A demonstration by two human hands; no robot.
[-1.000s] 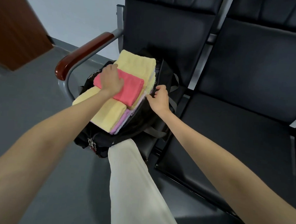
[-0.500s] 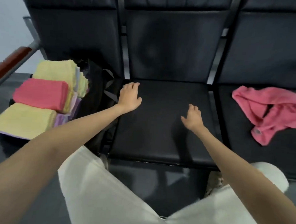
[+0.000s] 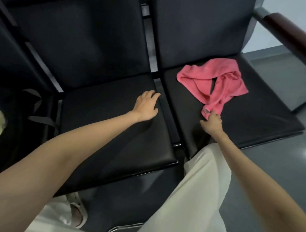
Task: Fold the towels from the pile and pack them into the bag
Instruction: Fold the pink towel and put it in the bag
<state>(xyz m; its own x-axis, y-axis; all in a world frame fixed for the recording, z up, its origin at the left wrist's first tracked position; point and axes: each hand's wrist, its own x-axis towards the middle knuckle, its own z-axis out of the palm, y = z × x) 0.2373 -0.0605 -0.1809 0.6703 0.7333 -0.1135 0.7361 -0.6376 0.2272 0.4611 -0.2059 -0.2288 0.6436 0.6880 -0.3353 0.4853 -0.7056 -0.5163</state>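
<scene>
Black padded seats [image 3: 103, 114], grey floor [image 3: 268, 172]

one pink towel [image 3: 212, 83], two hands, three seats

A row of black padded seats [image 3: 113, 131] carries everything. On the right-hand seat [image 3: 252, 119], toward two o'clock, a crumpled pink towel [image 3: 210, 83] lies directly on the cushion, its near corner at the right hand [image 3: 211, 124]. The left hand [image 3: 146, 107] rests flat on the middle seat's cushion, near its right edge.
</scene>
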